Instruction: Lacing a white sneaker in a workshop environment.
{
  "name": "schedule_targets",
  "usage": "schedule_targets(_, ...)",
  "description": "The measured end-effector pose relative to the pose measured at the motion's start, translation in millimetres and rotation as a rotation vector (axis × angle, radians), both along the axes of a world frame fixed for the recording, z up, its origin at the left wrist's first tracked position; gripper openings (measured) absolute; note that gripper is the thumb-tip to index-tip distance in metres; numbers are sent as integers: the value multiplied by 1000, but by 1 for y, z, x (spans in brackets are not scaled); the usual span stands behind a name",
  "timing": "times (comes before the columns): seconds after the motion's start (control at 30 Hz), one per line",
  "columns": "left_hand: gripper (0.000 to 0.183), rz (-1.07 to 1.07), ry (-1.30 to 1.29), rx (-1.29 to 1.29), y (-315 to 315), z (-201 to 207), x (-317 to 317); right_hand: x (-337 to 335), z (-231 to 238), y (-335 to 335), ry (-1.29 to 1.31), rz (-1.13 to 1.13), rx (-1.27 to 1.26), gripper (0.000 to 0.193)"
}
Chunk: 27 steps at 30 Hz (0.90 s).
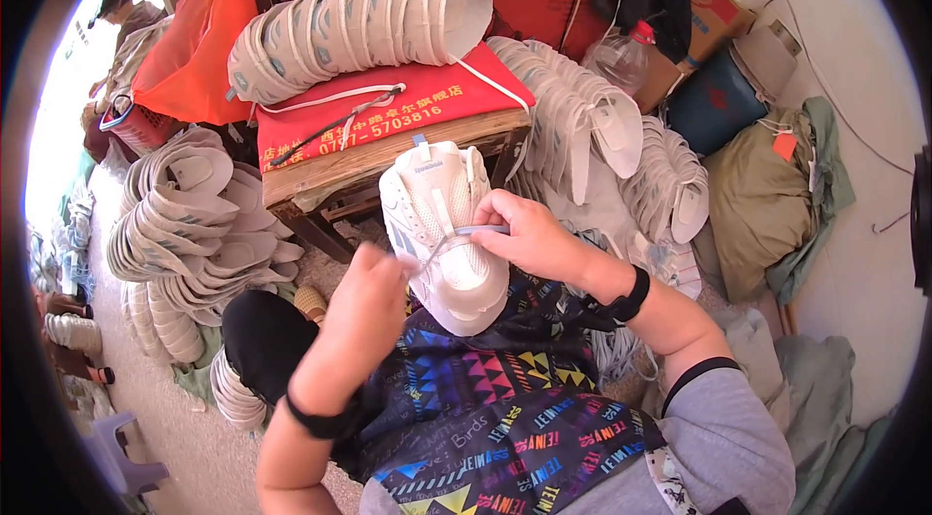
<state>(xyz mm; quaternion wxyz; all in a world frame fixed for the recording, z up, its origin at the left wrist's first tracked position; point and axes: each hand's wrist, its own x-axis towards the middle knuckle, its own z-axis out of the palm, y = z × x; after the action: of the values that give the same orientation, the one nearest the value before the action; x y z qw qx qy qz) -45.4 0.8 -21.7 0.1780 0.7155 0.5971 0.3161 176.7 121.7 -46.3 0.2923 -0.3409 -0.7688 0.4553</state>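
A white shoe upper rests upright against my lap and the front of a low wooden table, its toe toward me. A flat grey shoelace crosses its lower eyelets. My right hand pinches one end of this lace between thumb and fingers, at the shoe's right side. On the left side, my left hand is closed on the lace's other end, slightly blurred by motion. Between the two hands the lace runs over the tongue.
Nested shoe uppers lie on a red cloth atop the wooden table, beside a loose lace. More stacks stand left and right. A purple stool is at lower left; a stuffed green sack leans right.
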Motion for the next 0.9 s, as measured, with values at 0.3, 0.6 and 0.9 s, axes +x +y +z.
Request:
schedule_targets(0.3,22,71,-2143,119,-189,-19,-293,78,-48,25,-399,51,-66,20)
schedule_targets(0.6,14,1279,-574,-100,-454,-117,-483,155,-108,44,-263,-613,-855,32)
schedule_targets(0.9,13,1487,-124,-174,-398,-33,-485,374,-210,80,857,-1212,-1116,42)
